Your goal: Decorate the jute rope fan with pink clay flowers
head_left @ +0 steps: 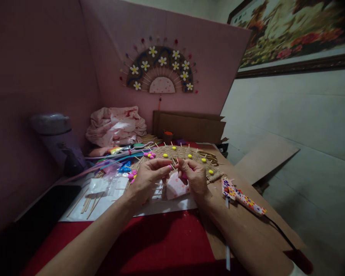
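Over the near side of a half-round fan (179,151) wound with tan cord, both my hands are raised close together. My left hand (149,176) pinches a tiny bit of pink clay (170,167) between thumb and forefinger. Fingers of my right hand (194,178) are closed, with a larger pink lump (185,175) showing under them. Yellow ovals (189,156) dot the fan's band. Two pink-petalled flowers with yellow centres, one a pink flower (149,155), sit at its left. Below my hands lies the fan's pale dotted centre piece (176,187), partly covered.
A glue gun (243,197) in flowered wrapping lies right on brown cardboard (215,230). Loose sticks (89,203) and plastic bags (100,188) are at left, near a dark flat object (46,207). Behind are crumpled pink cloth (117,124) and a finished flowered fan (161,69) on the wall.
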The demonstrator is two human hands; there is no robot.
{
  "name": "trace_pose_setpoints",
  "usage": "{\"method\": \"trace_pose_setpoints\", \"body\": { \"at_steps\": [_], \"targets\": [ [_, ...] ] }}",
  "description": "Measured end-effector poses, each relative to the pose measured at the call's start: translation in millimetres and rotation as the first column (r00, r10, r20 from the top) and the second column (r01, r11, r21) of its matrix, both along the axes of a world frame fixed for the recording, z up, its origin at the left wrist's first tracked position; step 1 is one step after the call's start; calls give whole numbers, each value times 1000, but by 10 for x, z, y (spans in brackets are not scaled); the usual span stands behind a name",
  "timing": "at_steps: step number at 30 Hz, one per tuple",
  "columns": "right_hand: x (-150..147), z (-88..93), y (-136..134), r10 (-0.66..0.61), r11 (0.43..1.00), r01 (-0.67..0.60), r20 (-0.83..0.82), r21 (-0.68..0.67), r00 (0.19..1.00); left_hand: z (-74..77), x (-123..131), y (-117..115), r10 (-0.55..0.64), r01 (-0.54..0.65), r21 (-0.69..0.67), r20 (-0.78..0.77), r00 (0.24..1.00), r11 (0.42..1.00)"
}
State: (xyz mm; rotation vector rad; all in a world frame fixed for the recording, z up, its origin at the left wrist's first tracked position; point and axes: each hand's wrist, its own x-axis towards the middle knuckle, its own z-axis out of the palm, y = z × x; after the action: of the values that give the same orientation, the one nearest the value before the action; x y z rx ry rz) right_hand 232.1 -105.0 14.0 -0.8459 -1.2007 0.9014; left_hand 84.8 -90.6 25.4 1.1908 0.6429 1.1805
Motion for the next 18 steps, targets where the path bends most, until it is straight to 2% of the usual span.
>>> {"method": "trace_pose_setpoints", "body": {
  "at_steps": [6, 10, 13, 18],
  "targets": [
    [1, -18, 6, -5, 1000, 5, -19, 10, 1000, -23, -5, 5, 0, 2, 51, -47, 999, 999],
    [7, -39, 13, 9, 999, -8, -31, 36, 999, 0, 2, -12, -48, 48, 15, -13, 999, 999],
    [9, -40, 14, 6, 1000, -5, -37, 30, 999, 11, 10, -20, -22, 22, -10, -18, 1000, 1000],
    [4, -37, 13, -9, 1000, 9, -47, 2, 999, -12, -3, 13, 23, -21, 41, -42, 999, 999]
  ]
}}
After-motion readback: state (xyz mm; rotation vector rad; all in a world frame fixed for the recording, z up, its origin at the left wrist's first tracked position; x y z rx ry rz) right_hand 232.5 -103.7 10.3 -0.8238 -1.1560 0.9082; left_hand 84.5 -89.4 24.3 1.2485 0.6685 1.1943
